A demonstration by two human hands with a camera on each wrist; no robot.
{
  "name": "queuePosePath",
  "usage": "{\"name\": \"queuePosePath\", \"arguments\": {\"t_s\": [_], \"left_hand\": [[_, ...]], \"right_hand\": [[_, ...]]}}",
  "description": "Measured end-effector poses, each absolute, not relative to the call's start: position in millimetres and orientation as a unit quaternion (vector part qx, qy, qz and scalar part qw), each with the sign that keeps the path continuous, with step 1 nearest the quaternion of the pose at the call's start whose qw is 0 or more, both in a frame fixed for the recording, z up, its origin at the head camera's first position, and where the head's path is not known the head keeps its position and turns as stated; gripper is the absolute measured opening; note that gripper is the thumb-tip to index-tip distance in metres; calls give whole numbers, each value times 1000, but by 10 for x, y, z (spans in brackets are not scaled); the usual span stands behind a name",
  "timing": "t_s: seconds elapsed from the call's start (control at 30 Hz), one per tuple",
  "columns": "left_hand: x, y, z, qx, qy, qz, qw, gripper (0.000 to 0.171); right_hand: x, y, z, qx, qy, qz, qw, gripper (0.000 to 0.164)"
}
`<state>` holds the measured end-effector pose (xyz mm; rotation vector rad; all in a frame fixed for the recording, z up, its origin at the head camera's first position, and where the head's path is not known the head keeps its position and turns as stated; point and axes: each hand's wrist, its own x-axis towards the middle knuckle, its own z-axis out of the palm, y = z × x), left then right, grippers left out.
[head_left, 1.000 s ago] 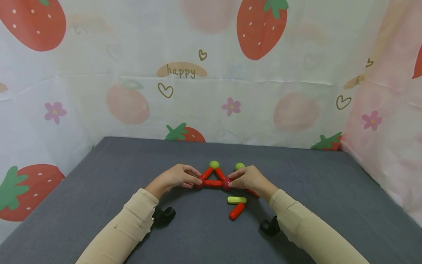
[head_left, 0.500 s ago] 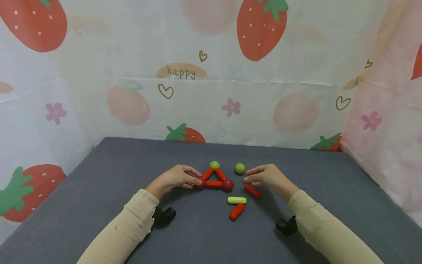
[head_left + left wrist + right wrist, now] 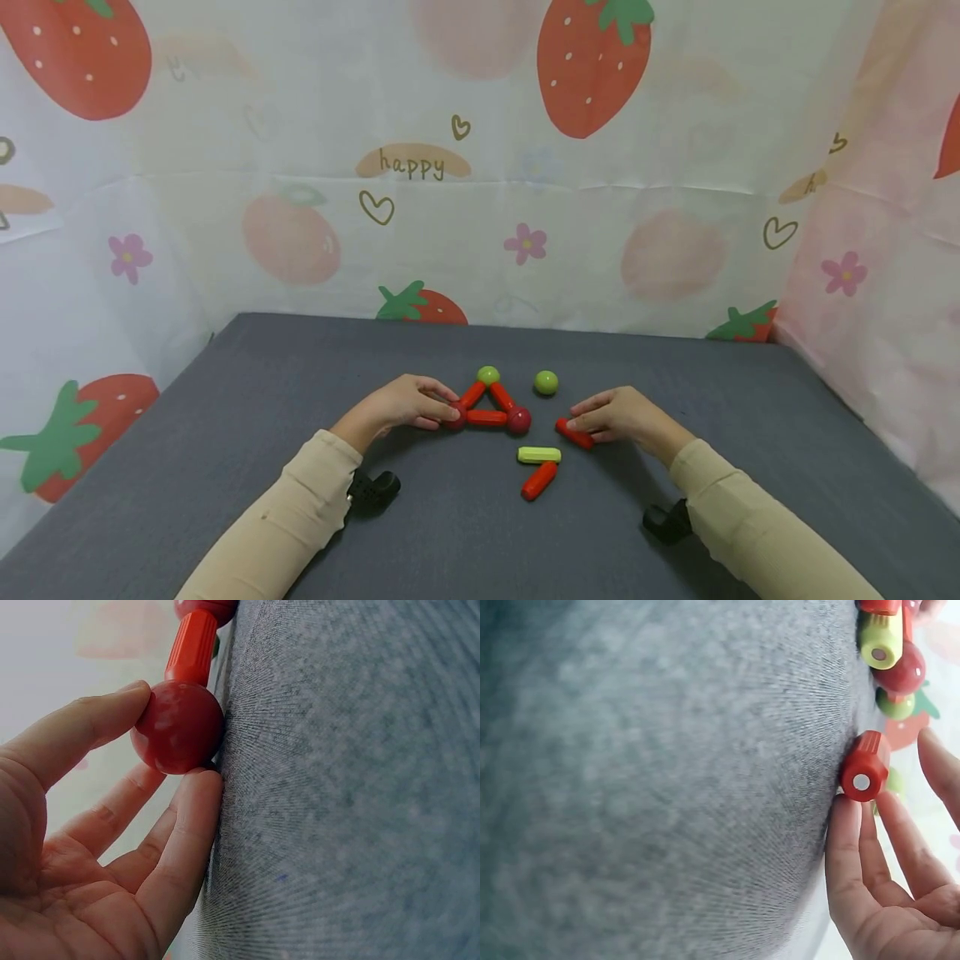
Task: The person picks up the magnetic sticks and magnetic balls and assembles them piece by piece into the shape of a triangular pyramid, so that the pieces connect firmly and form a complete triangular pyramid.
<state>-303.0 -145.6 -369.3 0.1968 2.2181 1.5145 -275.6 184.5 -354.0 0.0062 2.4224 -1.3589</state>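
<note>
My left hand [image 3: 405, 404] holds the dark red ball [image 3: 178, 726] at the left corner of a small triangle, thumb on one side and fingertips on the other. Red rods [image 3: 487, 418] form the triangle's sides, joined by a second dark red ball [image 3: 518, 420] and a green ball [image 3: 488, 377] at the top. To the right, my right hand [image 3: 618, 417] is at a loose red rod [image 3: 865, 766] lying on the table. Its fingertips touch or nearly touch the rod, while the thumb [image 3: 939, 769] stands away from it. A pale disc shows at the rod's end.
A loose green ball [image 3: 546, 382] lies right of the triangle's top. Nearer the front are a yellow-green rod [image 3: 538, 455] and another red rod [image 3: 539, 482], close together on the dark grey table [image 3: 480, 550]. A strawberry-patterned curtain [image 3: 480, 250] hangs behind.
My right hand has left the triangle's right red ball and moved right, then down to the loose red rod. The left hand stays on its ball.
</note>
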Motion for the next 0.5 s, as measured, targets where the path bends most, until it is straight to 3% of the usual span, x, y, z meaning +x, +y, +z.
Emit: {"name": "queuePosePath", "arguments": {"t_s": [0.5], "left_hand": [[-3019,-1456,-3695,71,803,548,222,36]], "right_hand": [[-2742,1791,-3562,9,878,-444,178,32]]}}
